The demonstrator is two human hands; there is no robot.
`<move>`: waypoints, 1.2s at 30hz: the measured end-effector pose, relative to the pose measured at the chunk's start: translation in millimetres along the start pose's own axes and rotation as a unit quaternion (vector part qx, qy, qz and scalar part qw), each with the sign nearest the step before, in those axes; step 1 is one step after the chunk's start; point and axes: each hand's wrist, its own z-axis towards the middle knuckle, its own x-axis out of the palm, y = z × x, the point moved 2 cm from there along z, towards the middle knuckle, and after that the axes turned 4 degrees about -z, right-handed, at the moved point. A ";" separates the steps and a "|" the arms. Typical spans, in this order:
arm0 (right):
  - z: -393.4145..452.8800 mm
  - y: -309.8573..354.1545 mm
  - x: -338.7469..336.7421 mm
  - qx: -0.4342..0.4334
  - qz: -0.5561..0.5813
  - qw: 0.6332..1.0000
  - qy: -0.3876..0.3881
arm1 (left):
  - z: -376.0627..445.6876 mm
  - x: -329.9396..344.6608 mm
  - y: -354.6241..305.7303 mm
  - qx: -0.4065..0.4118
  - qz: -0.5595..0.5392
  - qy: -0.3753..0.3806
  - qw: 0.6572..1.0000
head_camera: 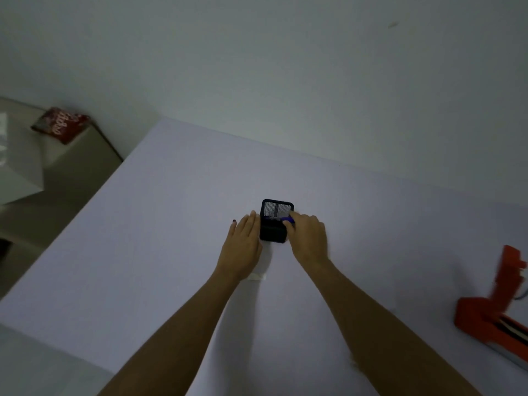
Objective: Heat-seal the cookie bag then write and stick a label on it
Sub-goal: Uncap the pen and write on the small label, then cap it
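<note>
A black mesh pen holder (276, 221) stands in the middle of the pale table (171, 224). My left hand (243, 244) rests flat against its left side, fingers straight. My right hand (307, 238) is at the holder's right rim, fingers pinched on a blue pen (288, 220) that lies across the rim. A small white label (257, 276) lies on the table just under my left wrist. The orange heat sealer (497, 307) stands at the right edge with its arm raised. A red snack bag (61, 124) lies on a side surface at the far left.
The table's left edge runs diagonally from the far corner toward me, with a lower beige surface (23, 167) beyond it. A plain wall rises right behind the table's far edge.
</note>
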 end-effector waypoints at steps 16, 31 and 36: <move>13.5 56.5 -227.5 0.108 0.448 0.882 -0.098 | 27.9 -208.6 -63.1 0.112 -0.105 -0.221 0.963; -33.0 112.6 -277.1 0.028 0.602 0.795 0.068 | -69.1 -267.3 -135.4 0.129 -0.066 -0.239 0.960; -47.3 116.3 -285.3 -0.034 0.656 0.750 0.078 | -92.1 -281.1 -148.2 0.110 -0.232 -0.206 0.944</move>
